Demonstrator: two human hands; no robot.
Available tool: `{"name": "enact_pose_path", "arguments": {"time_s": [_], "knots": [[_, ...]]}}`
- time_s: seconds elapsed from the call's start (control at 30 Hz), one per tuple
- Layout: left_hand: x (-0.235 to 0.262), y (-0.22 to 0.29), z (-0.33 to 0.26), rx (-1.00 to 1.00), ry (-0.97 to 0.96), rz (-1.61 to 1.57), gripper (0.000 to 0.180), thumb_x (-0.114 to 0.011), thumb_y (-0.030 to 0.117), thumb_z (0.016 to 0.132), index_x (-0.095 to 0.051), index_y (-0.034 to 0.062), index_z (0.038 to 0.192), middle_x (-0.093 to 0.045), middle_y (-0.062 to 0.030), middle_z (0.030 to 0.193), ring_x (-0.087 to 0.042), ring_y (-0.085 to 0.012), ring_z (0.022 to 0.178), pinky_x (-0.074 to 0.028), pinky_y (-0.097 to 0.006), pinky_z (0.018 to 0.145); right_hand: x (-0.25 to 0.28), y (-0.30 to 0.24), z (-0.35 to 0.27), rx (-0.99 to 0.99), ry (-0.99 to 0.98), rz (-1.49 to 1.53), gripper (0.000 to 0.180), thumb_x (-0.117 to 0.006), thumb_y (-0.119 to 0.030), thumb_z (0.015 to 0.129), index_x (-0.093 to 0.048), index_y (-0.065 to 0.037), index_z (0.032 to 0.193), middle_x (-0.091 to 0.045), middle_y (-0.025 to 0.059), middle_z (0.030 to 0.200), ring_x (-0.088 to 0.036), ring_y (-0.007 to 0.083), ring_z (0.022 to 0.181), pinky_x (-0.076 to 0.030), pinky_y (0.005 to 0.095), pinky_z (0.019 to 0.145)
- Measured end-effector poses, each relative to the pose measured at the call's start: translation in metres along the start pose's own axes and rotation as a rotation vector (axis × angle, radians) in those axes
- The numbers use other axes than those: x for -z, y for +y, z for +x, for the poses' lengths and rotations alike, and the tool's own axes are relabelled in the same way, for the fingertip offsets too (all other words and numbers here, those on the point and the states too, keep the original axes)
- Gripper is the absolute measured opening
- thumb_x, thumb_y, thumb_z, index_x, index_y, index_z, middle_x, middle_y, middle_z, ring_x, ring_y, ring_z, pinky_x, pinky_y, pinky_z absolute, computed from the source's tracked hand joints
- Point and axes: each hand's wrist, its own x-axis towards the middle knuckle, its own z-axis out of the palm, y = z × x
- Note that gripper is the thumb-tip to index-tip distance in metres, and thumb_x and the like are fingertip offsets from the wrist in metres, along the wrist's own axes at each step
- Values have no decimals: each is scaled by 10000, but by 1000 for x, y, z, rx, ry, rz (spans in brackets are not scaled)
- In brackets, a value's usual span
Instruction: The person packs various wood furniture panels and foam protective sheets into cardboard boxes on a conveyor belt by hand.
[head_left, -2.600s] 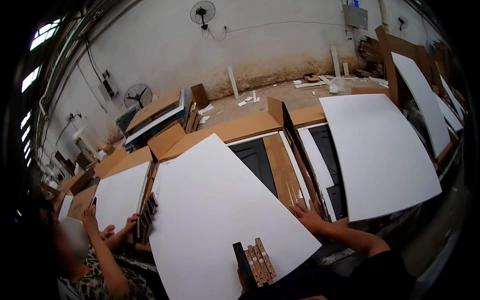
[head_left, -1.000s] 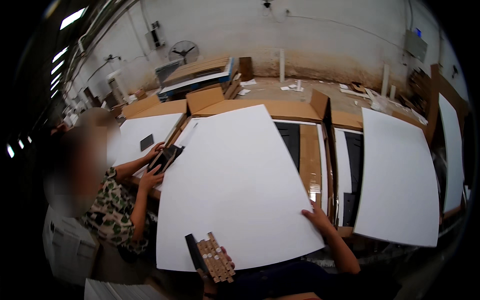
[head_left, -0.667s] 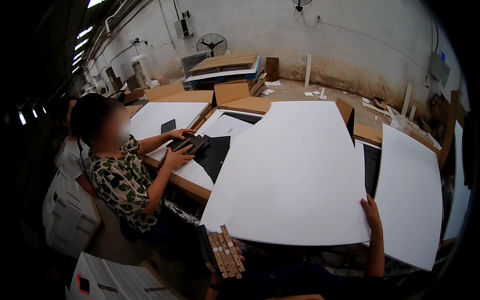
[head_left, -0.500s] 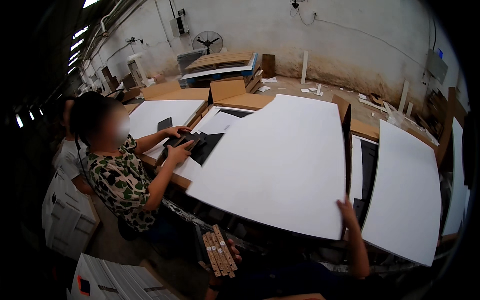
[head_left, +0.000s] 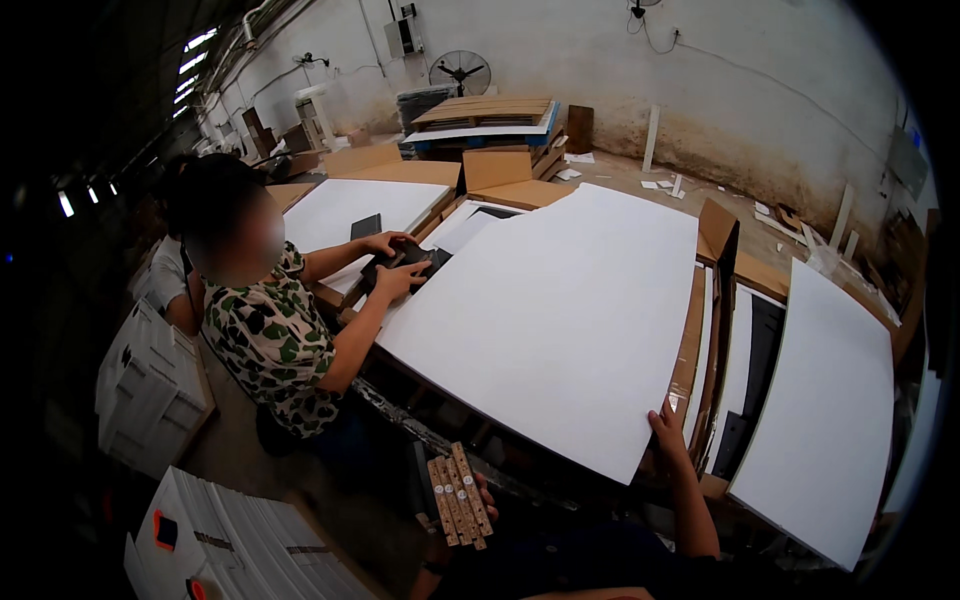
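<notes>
A small stack of particle-board strips with dark faces is in my left hand, low in the middle, their speckled cut ends upward. Its fingers wrap round the stack's right side. My right hand holds the right edge of a large white panel near its front corner. This panel lies tilted over open cartons. Beside its left edge, a co-worker's two hands handle dark pieces in a carton.
Another white panel leans over cartons on the right. Stacked white boards stand at lower left, with another stack behind the co-worker in a camouflage shirt. Pallets and a fan are by the back wall.
The white panel has shifted left over the dark pieces, with my right hand on its edge. More of the carton shows along its right side. The view has also turned slightly.
</notes>
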Motion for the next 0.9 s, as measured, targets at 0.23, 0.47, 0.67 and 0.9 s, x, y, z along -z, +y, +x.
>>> {"name": "enact_pose_path", "arguments": {"time_s": [0.23, 0.47, 0.67, 0.9], "knots": [[17, 5, 1, 81, 46, -61, 513, -612, 281, 796, -422, 85, 1231, -476, -36, 1208, -451, -219, 1108, -346, -388, 937, -6, 14, 5, -72, -1, 55, 559, -419, -104, 877, -158, -31, 1365, -383, 166, 1272, -425, 219, 1098, -354, 321, 921], [45, 20, 1, 180, 93, -41, 662, -647, 311, 767, -326, 73, 1295, -431, -53, 1232, -417, -209, 1128, -321, -381, 975, -11, 25, 10, 116, 122, -277, 563, -473, -121, 869, -197, 30, 1337, -479, 183, 1178, -512, 216, 992, -405, 315, 858], [55, 20, 3, 83, 284, 90, 631, -603, 437, 758, -379, 78, 1226, -443, -73, 1151, -435, -211, 1067, -330, -381, 936, -11, 31, 11, 315, 285, -609, 491, -450, -224, 892, -309, 15, 1297, -468, 185, 1161, -468, 260, 1054, -352, 339, 911], [48, 11, 5, 24, 141, 202, 768, -614, 491, 728, -298, 77, 1292, -384, -91, 1227, -414, -224, 1090, -331, -383, 949, -92, -123, -52, 585, 74, -30, 257, -385, -161, 884, -463, 4, 1065, -502, 71, 864, -491, 144, 817, -406, 286, 750]]}}
